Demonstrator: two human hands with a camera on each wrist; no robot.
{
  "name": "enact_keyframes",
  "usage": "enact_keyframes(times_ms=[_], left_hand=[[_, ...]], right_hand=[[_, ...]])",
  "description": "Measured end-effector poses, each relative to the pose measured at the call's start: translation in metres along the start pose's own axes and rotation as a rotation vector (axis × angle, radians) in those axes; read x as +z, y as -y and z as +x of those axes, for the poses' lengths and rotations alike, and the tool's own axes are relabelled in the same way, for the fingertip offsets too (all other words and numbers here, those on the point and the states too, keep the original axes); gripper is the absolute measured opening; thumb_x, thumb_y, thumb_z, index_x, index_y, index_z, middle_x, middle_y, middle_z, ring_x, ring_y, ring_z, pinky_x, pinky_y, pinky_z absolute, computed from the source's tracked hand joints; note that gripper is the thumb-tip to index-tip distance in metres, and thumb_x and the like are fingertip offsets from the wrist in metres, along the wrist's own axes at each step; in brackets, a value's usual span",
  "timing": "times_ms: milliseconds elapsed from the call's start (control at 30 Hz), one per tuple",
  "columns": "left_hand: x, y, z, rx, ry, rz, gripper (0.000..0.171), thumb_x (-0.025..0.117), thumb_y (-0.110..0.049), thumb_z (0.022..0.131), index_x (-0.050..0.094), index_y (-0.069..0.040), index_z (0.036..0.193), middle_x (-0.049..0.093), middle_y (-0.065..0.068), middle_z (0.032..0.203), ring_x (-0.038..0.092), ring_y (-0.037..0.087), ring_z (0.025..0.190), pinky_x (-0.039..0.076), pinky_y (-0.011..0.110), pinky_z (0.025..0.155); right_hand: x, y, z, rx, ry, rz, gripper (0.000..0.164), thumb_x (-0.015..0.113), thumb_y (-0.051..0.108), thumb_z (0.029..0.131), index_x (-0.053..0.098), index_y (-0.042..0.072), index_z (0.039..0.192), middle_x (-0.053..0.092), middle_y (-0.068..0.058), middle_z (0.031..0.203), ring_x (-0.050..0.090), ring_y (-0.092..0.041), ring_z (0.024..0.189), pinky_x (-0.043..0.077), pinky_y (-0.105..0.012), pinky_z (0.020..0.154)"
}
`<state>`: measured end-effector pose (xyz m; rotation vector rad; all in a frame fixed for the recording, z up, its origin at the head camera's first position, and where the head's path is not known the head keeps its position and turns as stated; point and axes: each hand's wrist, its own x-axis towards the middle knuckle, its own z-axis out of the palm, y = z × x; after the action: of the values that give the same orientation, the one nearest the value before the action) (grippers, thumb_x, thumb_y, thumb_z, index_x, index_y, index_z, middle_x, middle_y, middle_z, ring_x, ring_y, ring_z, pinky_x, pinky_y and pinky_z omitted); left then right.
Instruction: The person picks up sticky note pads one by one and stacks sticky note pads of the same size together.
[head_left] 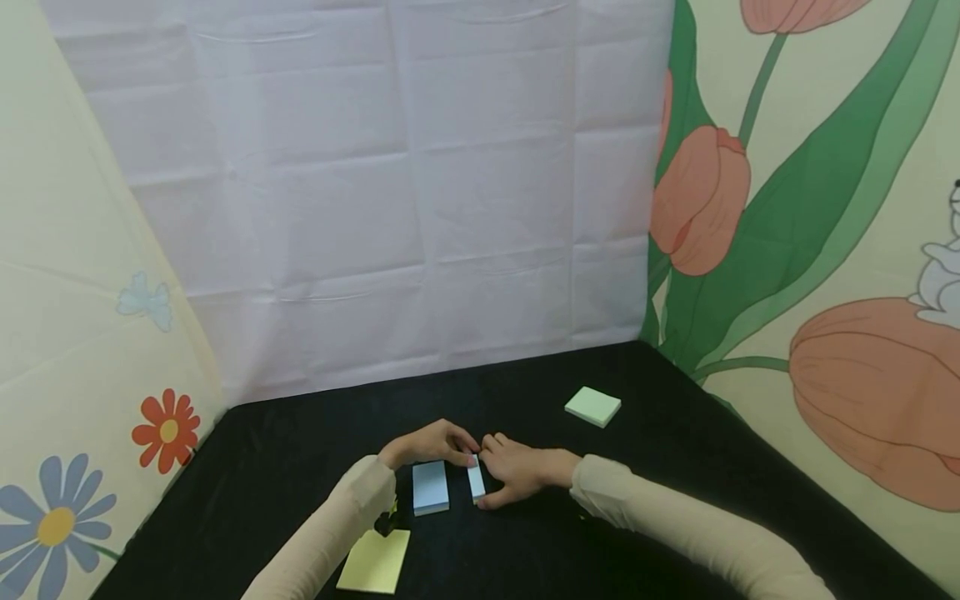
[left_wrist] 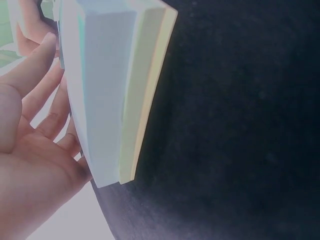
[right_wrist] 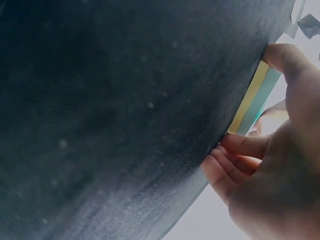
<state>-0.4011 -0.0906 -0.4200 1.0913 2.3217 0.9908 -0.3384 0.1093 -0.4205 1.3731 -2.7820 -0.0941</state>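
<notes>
A narrow stack of sticky notes [head_left: 476, 481], light blue on top, lies between the two hands in the head view. My right hand [head_left: 517, 467] grips it by its ends, thumb at the near end; yellow and green layers [right_wrist: 254, 97] show along its side in the right wrist view. At its far end, my left hand [head_left: 435, 442] pinches it between thumb and forefinger. Just left of it lies a wider blue sticky-note stack [head_left: 430, 485]. In the left wrist view this wider stack [left_wrist: 107, 100] shows blue, green and yellow layers and hides part of the left fingers.
A yellow sticky-note pad [head_left: 375, 562] lies near the left forearm, partly behind a small dark object [head_left: 387, 522] at the left wrist. Farther back on the right is a pale green pad [head_left: 592, 406]. The black tabletop [head_left: 315, 442] meets a white cloth [head_left: 337, 208] behind.
</notes>
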Motion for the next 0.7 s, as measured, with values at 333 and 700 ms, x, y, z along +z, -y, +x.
enact_keyframes(times_ms=[333, 700], left_hand=[[-0.001, -0.0008, -0.0013, -0.006, -0.001, 0.016, 0.022, 0.057, -0.027, 0.086, 0.064, -0.019, 0.105, 0.061, -0.008, 0.1, 0.056, 0.009, 0.088, 0.044, 0.029, 0.075], [-0.0026, -0.001, -0.0009, -0.029, -0.029, 0.026, 0.021, 0.054, -0.028, 0.088, 0.064, -0.018, 0.104, 0.061, -0.007, 0.095, 0.056, 0.012, 0.079, 0.044, 0.03, 0.07]], right_hand=[[-0.0025, 0.0004, -0.0015, 0.008, 0.024, 0.025, 0.073, 0.039, 0.067, 0.078, 0.046, 0.005, 0.116, 0.034, 0.003, 0.095, 0.035, -0.01, 0.084, 0.036, -0.022, 0.069], [-0.0053, -0.0019, -0.0025, -0.011, 0.042, 0.073, 0.067, 0.043, 0.065, 0.078, 0.046, 0.007, 0.11, 0.033, 0.003, 0.096, 0.034, -0.01, 0.085, 0.036, -0.022, 0.069]])
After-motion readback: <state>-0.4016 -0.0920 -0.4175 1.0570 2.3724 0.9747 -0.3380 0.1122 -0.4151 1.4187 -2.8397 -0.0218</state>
